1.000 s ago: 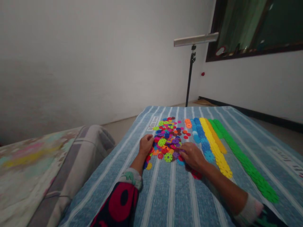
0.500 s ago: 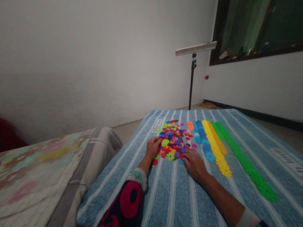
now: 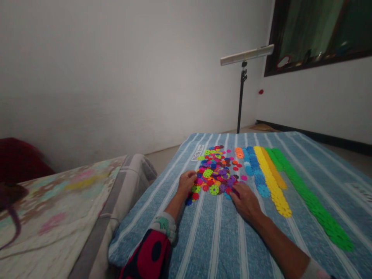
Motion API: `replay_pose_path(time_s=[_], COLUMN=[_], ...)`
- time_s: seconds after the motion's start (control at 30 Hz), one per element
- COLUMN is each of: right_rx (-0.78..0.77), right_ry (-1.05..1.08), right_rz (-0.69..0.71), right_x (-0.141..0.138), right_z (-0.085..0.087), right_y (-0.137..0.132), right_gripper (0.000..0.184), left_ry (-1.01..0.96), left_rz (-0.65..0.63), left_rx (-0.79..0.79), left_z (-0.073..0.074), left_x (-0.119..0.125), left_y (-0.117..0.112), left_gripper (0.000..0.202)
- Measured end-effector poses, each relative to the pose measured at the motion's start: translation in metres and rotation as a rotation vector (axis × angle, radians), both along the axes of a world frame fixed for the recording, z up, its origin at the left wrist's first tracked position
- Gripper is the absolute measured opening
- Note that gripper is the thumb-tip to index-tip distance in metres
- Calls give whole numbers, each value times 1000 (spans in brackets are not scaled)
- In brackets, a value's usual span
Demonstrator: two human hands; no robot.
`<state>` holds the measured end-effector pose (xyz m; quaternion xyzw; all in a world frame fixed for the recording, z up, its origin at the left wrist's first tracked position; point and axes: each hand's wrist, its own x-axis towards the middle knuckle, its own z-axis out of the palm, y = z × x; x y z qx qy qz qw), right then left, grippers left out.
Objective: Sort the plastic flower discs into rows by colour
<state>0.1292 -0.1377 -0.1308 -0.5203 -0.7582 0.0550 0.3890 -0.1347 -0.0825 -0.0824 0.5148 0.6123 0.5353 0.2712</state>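
A loose pile of mixed-colour plastic snowflake discs [image 3: 214,173] lies on a blue striped cloth. My left hand [image 3: 186,183] rests at the pile's left edge, its fingers curled and pressed together against the discs. On the near right side, my right hand [image 3: 245,199] touches the pile with bent fingers and thumb, close to a red disc and a light blue disc. Whatever either hand's fingertips hold is too small to make out. To the right run overlapping rows of discs: a short orange row [image 3: 239,152], blue rows [image 3: 256,170], yellow rows [image 3: 273,182] and green rows [image 3: 308,197].
The striped cloth [image 3: 203,248] covers the table or bed before me. At left stands a surface with a floral cover [image 3: 72,201], bearing a dark object with a purple strap [image 3: 13,217]. A black stand [image 3: 240,100] holds a pale bar beyond the far edge.
My view has turned slightly left, so the scene sits farther right and the dark strapped object shows. Both hands stay at the pile's edges; blue and red discs show more clearly below my left hand.
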Motion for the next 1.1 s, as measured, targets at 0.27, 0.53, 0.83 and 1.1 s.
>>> replay_pose_path(time_s=[0.27,0.53,0.83,1.1], right_rx=[-35,5,-192,-133], right_ry=[25,49,-372,-306], right_rz=[175,111,-207,-86], right_x=[-5,0,2,-4], right_z=[4,15,34,26], right_y=[-10,-2,48,41], right_gripper=[21,27,26,22], left_ry=[-165,-171,-226,-198], left_rz=[60,124,89,46], left_rx=[-22,10,-23,-43], left_z=[-4,-19,-14,-13], left_x=[21,14,16,15], left_y=[13,28,24,26], left_gripper=[21,17,14,16])
